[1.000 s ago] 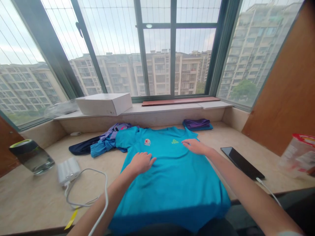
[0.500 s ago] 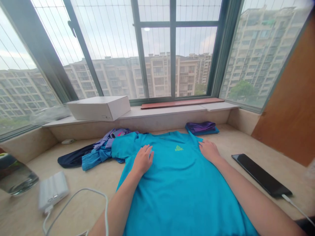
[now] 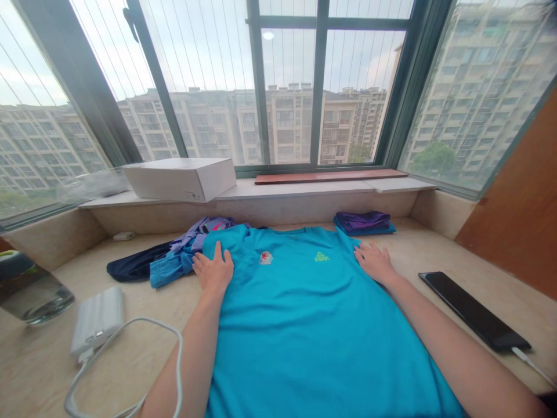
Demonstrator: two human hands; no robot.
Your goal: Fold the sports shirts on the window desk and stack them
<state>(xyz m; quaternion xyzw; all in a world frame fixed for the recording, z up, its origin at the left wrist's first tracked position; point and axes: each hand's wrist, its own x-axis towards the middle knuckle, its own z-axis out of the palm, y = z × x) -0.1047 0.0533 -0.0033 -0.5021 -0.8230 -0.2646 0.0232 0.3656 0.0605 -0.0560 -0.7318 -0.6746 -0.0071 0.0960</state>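
A teal T-shirt (image 3: 313, 325) lies spread out, front up, on the stone-like surface, with light wrinkles and two small chest prints. My left hand (image 3: 214, 268) rests open, fingers spread, on the shirt's left sleeve edge, beside a crumpled pile of clothes (image 3: 174, 261). On the other side, my right hand (image 3: 375, 262) lies open at the right sleeve, which it partly covers. Beyond that hand sits a folded purple and blue garment stack (image 3: 364, 223). The shirt's lower hem runs out of view at the bottom.
On the left stand a water bottle (image 3: 32, 287) and a white power bank (image 3: 98, 320) with a looping white cable (image 3: 179, 371). A black phone (image 3: 474, 310), plugged in, lies at right. A white box (image 3: 178, 179) and a reddish board (image 3: 331, 176) rest on the window ledge.
My left hand has slid left from the shirt's chest to its sleeve, uncovering a red and white print. My right hand stays by the right sleeve, fingers more spread. The view has shifted slightly.
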